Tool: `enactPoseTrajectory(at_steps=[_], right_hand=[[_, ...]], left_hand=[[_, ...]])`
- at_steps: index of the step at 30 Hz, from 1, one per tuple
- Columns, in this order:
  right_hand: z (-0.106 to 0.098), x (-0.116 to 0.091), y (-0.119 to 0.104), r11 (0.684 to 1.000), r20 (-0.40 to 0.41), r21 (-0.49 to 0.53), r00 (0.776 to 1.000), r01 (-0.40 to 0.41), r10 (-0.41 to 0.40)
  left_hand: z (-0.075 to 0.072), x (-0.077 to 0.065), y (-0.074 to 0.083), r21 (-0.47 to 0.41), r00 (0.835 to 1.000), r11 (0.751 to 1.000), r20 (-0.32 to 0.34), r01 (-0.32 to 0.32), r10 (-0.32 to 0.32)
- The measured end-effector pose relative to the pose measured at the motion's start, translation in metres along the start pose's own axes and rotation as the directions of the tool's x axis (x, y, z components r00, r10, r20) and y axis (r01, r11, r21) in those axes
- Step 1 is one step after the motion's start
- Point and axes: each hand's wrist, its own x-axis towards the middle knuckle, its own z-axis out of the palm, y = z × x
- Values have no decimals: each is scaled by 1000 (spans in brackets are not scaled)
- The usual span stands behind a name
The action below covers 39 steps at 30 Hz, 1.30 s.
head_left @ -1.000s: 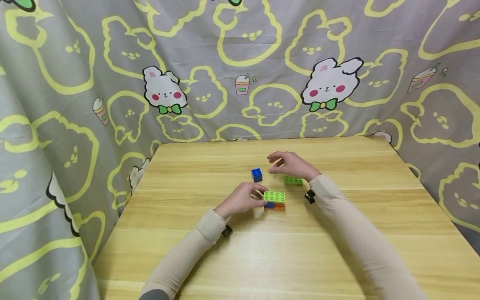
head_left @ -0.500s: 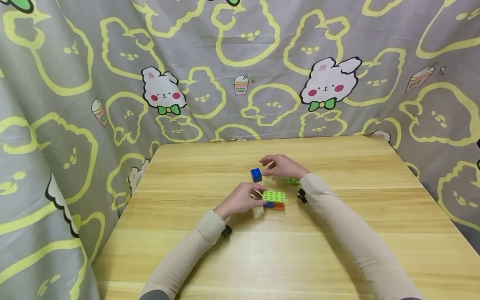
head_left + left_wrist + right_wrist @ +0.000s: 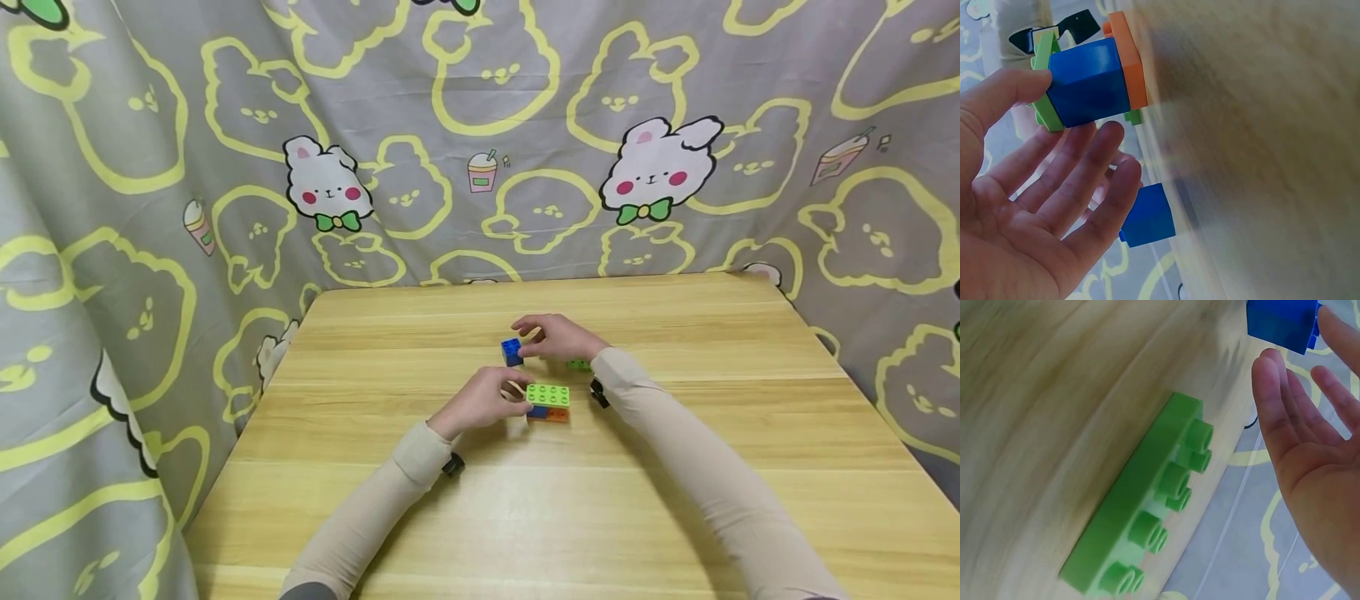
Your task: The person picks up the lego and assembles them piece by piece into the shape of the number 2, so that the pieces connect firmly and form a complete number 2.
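My left hand (image 3: 486,400) pinches the left end of a small stack of toy building bricks, thumb in front and fingers behind. The stack has a light green plate (image 3: 548,394) on top, a blue brick (image 3: 1088,81) in the middle and an orange plate (image 3: 1127,59) at the bottom, low at the tabletop. My right hand (image 3: 561,337) reaches round a separate blue brick (image 3: 512,353), thumb right at its studs and fingers a little apart from its other side. Under my right wrist lies another green plate (image 3: 1138,500), studs up, partly hidden in the head view.
The bricks stand on a wood-grain table (image 3: 420,333). A grey curtain (image 3: 420,100) with yellow and white cartoon animals hangs behind it and along the sides. Each wrist carries a small black camera (image 3: 453,464).
My right hand has moved left and slightly toward me, its thumb now at the separate blue brick. The left hand and the stack stay in place.
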Motion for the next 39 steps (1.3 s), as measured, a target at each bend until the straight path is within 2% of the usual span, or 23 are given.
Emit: enactPoseTrajectory(at_steps=[12,24,30,39], right_hand=[[5,5,-4,1000,38,9,999,23,-23],[10,9,-8,1000,60,-26,998,14,-12],[12,10,-6,999,61,-44,998,31,-28],[11,7,-2,999,47,-37,999,12,-11]], left_hand=[[0,0,1,-3,1000,1000,-6,-13,13],[1,-1,1,16,1000,1000,-13,6,-6],[2,-1,0,4,1000,1000,-12,14,-13],[2,0,1,-5,1000,1000,-15,5,-5]])
